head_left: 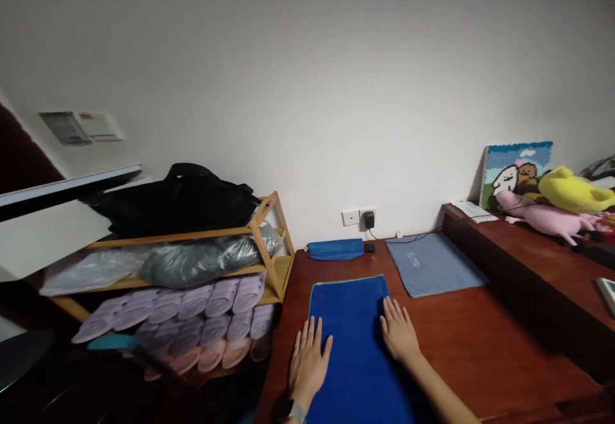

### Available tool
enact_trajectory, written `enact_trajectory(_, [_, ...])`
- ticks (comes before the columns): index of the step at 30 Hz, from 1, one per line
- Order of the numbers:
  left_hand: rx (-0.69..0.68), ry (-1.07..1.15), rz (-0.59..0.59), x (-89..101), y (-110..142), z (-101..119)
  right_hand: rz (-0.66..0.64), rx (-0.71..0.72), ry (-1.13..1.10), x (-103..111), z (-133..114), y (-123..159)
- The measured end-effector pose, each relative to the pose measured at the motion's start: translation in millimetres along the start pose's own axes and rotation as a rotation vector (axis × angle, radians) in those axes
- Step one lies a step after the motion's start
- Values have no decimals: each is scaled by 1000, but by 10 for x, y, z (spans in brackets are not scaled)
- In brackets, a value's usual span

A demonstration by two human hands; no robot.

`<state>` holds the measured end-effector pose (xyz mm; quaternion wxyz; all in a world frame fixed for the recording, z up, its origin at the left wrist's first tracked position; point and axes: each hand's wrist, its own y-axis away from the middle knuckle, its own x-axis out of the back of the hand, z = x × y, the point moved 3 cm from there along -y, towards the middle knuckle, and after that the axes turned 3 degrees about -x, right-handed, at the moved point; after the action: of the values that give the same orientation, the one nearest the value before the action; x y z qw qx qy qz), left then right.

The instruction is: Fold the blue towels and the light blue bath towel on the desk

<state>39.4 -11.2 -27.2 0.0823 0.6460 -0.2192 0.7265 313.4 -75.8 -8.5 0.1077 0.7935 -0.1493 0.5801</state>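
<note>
A blue towel lies spread out on the brown wooden table, its near end running out of the bottom of the view. My left hand rests flat at the towel's left edge, fingers stretched forward and thumb apart. On the opposite edge, my right hand lies with its fingers extended and slightly spread. Neither hand grips anything. Beyond the towel, a folded blue cloth sits against the wall. A grey-blue cloth lies flat at the back right of the table.
A wooden rack with several slippers and a black bag stands left. A charger is plugged into the wall, its cable crossing the table's back. Plush toys and a picture occupy the raised surface at right.
</note>
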Motion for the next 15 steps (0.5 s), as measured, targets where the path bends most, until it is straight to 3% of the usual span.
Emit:
enact_trajectory(5, [-6, -4, 2, -62, 26, -86, -56, -2, -5, 4, -76, -462])
enact_trajectory(10, [-21, -24, 47, -130, -2, -128, -41, 2, -48, -165, -3, -563])
enact_trajectory(12, [-51, -5, 58, -92, -136, 52, -37, 2, -53, -201, 17, -564])
enact_trajectory(15, [-179, 80, 38, -19, -487, 601, -34, 14, -44, -206, 24, -563])
